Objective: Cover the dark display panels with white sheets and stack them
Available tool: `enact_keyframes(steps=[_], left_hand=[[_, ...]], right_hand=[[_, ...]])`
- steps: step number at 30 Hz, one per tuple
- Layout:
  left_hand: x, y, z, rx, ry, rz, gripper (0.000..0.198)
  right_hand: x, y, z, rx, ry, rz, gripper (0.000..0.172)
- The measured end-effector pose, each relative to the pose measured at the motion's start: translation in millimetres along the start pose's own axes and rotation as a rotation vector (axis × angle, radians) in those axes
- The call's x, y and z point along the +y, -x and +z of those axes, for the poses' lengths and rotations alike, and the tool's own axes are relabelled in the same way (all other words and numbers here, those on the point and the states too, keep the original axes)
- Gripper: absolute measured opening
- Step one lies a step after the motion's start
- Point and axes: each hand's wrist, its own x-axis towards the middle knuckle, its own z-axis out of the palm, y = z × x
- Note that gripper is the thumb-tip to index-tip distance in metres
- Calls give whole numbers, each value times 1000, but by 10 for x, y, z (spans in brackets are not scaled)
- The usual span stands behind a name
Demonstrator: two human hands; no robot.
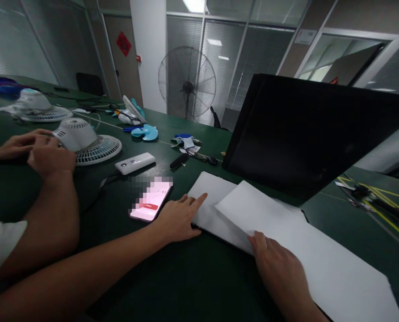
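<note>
My left hand [181, 218] rests on the green table with its index finger stretched out onto the near corner of a white sheet [210, 201]; the other fingers are loosely curled and hold nothing. My right hand [279, 264] lies flat on the near edge of a second, larger white sheet [306, 250] that overlaps the first. A lit phone [151, 199] lies just left of my left hand. Behind the sheets leans a large black panel [306, 134].
A co-worker's two hands [35, 150] at the left handle a white fan housing with its grille [85, 141]. A white power bank [135, 163], blue fan blades [145, 132], small tools and another fan part [35, 107] lie on the green table [192, 277]. A standing fan [186, 82] is behind.
</note>
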Motion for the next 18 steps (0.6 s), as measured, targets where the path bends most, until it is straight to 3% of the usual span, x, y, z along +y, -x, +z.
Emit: enact_keyframes(steps=[2,5,7,12,18], left_hand=[[-10,-4,-1,-13,4,2,105],[-35,-13,5,-45,-7,28,82],[-42,-15,11,-50,-14,35,77],[-41,-8,37,-2,-8,33,91],[-59,-6,34,-44,-70,105,79]], right_hand=[[-37,-11,39,138,-49,-92,24],[-38,-55,63,259,-159,-190,29],[-40,-83,62,281,-210,-230,29],[-93,-106,21,279,-298,-325,27],[-76,-60,-69,285,-389,-379,40]])
